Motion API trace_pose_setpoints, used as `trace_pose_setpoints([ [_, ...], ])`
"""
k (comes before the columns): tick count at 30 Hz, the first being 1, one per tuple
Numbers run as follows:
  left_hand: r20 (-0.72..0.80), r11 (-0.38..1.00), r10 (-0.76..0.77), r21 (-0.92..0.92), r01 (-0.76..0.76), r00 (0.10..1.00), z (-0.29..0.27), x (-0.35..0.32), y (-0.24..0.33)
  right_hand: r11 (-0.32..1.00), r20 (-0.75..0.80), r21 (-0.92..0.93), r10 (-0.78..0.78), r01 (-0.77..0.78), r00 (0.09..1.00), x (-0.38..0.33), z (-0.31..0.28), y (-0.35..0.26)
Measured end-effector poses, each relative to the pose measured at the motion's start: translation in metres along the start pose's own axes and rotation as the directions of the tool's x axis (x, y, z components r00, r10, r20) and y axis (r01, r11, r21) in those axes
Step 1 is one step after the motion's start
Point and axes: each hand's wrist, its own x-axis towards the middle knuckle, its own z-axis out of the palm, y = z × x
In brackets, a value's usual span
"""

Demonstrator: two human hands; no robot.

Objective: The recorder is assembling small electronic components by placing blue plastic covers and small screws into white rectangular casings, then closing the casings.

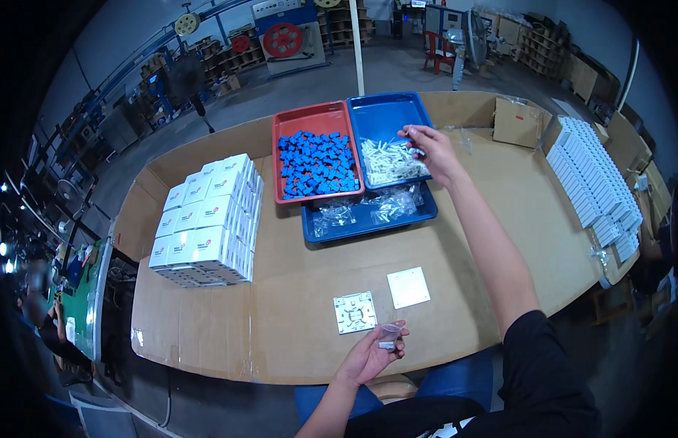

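My left hand (364, 359) is closed round a small clear plastic bag (389, 333) at the table's front edge; small pale contents show at its bottom. Just beyond it lies a square white tray-like base (355, 312) with moulded inner parts, and to its right a flat white square cover (408, 287). My right hand (434, 150) is raised at the right side of the blue tray (383, 109), which holds small white pieces (388, 159) and clear bags. Its fingers are bent together, and what they hold, if anything, is too small to make out.
A red tray (310, 120) of small blue parts (317, 164) stands left of the blue one. Beneath them, a lower blue tray (339, 235) holds clear bags. White boxes (207, 219) are stacked at left, and white square units (591, 182) at right. Cardboard walls (518, 123) edge the table.
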Motion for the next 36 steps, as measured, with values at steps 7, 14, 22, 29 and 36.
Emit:
trace_pose_setpoints([
  [7,-0.019,1.000,0.001,0.008,-0.001,1.000,-0.010,-0.004,-0.007,0.980,0.178,0.192,0.009,-0.044,0.984,-0.110,0.017,-0.017],
  [14,0.027,0.998,0.064,0.003,-0.064,0.998,-0.002,0.003,-0.002,0.976,-0.032,0.038,0.217,-0.216,0.976,-0.245,0.011,0.063],
  [22,0.010,0.995,0.074,0.065,-0.074,0.997,0.000,0.003,-0.001,0.929,-0.084,0.086,0.366,-0.359,0.927,-0.339,0.012,0.089],
  [29,0.024,0.991,0.092,0.092,-0.094,0.995,0.000,-0.004,-0.004,0.955,0.039,-0.101,0.284,-0.279,0.958,-0.345,0.015,0.074],
  [36,0.001,0.989,0.078,0.129,-0.077,0.997,0.003,-0.007,-0.005,0.902,0.210,-0.383,0.296,-0.199,0.932,-0.324,0.030,0.049],
])
